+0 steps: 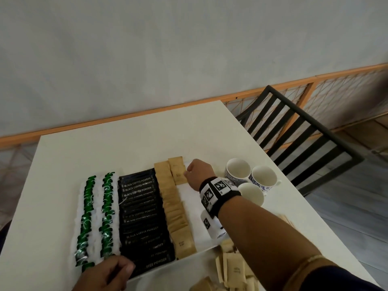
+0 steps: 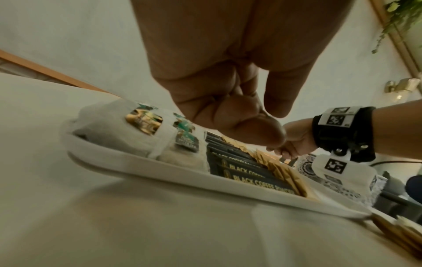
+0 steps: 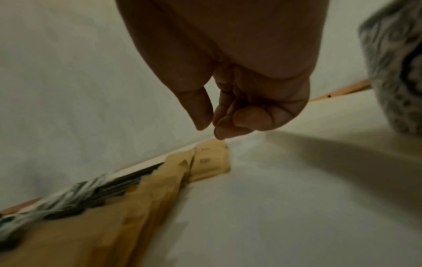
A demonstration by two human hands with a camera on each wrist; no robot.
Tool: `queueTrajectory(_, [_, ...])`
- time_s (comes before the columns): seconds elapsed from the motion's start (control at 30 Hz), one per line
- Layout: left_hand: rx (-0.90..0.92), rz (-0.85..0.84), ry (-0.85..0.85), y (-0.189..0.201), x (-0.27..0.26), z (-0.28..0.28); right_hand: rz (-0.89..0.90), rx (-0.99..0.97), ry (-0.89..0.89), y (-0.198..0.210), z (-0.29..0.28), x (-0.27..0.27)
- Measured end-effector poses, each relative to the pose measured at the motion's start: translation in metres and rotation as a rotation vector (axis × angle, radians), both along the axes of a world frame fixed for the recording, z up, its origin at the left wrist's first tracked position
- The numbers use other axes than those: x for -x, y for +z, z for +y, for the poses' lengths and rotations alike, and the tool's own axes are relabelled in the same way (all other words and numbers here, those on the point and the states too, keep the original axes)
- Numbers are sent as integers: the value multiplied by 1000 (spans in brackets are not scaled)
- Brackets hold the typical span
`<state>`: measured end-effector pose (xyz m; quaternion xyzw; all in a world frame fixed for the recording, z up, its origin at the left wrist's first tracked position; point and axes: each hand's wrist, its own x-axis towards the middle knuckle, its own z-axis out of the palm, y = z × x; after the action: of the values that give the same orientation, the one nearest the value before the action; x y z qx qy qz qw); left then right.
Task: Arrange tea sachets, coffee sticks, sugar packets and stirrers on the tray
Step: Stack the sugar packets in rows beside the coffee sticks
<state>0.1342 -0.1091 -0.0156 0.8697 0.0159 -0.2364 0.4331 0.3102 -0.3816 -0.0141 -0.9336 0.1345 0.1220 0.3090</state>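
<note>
Head view's bottom edge cuts my left hand (image 1: 105,275) and the loose sugar packets (image 1: 235,271) at the table's (image 1: 105,148) near edge

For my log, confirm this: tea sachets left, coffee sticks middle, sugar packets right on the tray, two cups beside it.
Not two: the head view shows three cups beside the tray. Tea sachets left, coffee sticks middle, sugar packets right: all correct.

Soft, even light fills the slightly hazy head view, its edges bent. Both wrist views are dimmer and yellowish; the right is motion-blurred, the left shows a soft shadow beneath the tray (image 2: 160,168).
</note>
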Motion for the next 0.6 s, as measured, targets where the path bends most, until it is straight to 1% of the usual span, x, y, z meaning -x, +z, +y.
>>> queueTrajectory(0.03, [-13,29,-57,6,0,-4,-35,-18,22,8,-3,12])
queueTrajectory(0.1, [-13,33,-145,11,-7,-13,-72,-42,102,24,-10,36])
queueTrajectory(0.2, [-29,58,-337,13,-14,-26,-20,2,295,40,-18,77])
queueTrajectory(0.27, [-47,29,-475,5,-17,-35,18,105,436,44,-24,106])
queueTrajectory(0.33, [-104,-42,-620,-2,-22,-45,73,217,573,44,-32,131])
queueTrajectory(0.43, [-224,-118,-908,-9,-27,-65,141,414,725,36,-45,163])
queueTrajectory(0.53, [-408,-222,-1184,-13,-26,-92,137,523,727,27,-53,186])
queueTrajectory(0.6, [-464,-295,-1280,-17,-24,-106,82,536,699,19,-54,195])
